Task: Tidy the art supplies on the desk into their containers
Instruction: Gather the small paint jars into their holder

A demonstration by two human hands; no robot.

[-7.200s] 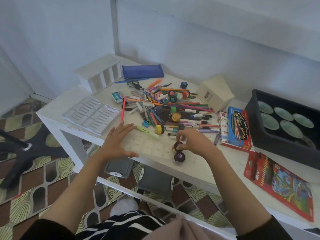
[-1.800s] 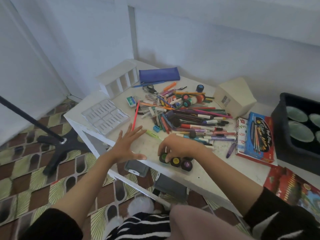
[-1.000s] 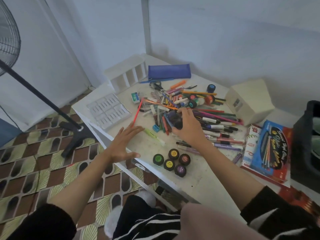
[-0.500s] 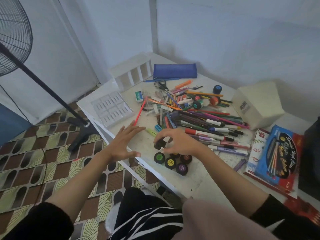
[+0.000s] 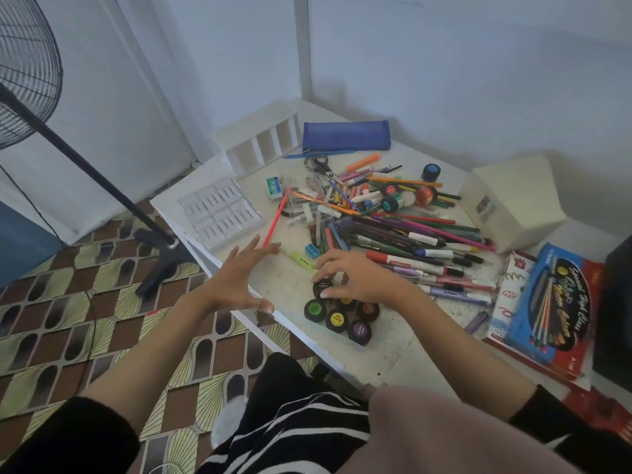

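Head view, near edge of the white desk (image 5: 393, 354): four small round black paint pots stand in a tight cluster, with green (image 5: 314, 310), yellow (image 5: 337, 319), purple (image 5: 359, 331) and orange (image 5: 367, 309) lids. At 11 o'clock of the cluster, the right hand (image 5: 355, 278) grips a fifth black pot with a dark lid (image 5: 322, 287), thumb and fingertips curled round its rim; whether this pot rests on the desk cannot be told. At 9 o'clock of that pot, the left hand (image 5: 236, 278) is over the desk edge, fingers straight and spread, holding nothing.

At 12 o'clock of the hands lies a loose pile of coloured pens, markers and pencils (image 5: 393, 230). A white moulded plastic tray (image 5: 220, 213) lies at 10 o'clock, a blue printed pencil box (image 5: 554, 302) at 3 o'clock. Beyond the pile stand a white slotted organiser (image 5: 263, 142), a dark blue fabric pencil case (image 5: 345, 135) and a cream box (image 5: 513, 200).
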